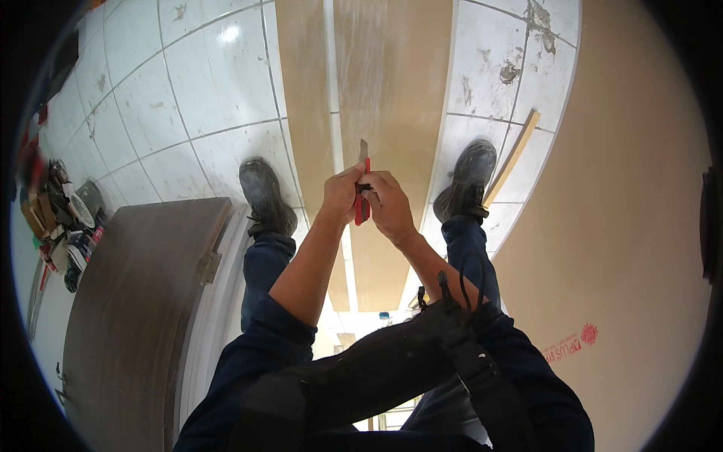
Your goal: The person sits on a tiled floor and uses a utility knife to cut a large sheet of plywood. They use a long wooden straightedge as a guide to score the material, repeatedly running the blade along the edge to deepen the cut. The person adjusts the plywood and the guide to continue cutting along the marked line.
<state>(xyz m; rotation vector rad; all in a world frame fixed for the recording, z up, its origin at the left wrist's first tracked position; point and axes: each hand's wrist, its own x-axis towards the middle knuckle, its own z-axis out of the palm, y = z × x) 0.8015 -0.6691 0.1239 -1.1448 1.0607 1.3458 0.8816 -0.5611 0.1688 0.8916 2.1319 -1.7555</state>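
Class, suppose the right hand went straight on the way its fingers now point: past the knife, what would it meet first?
Probably the left hand, just across the red knife from the right hand, though depth is unclear.

And here on my right, the big tan board (602,188) carries the only print I can pick out: a red starburst mark (590,334), and from it a slanting line of red capitals (565,349) running down toward my right sleeve (520,361). Finer red print sits alongside, too small for me to read. Over left, any labels in the heap (79,209) are too tiny to make out.
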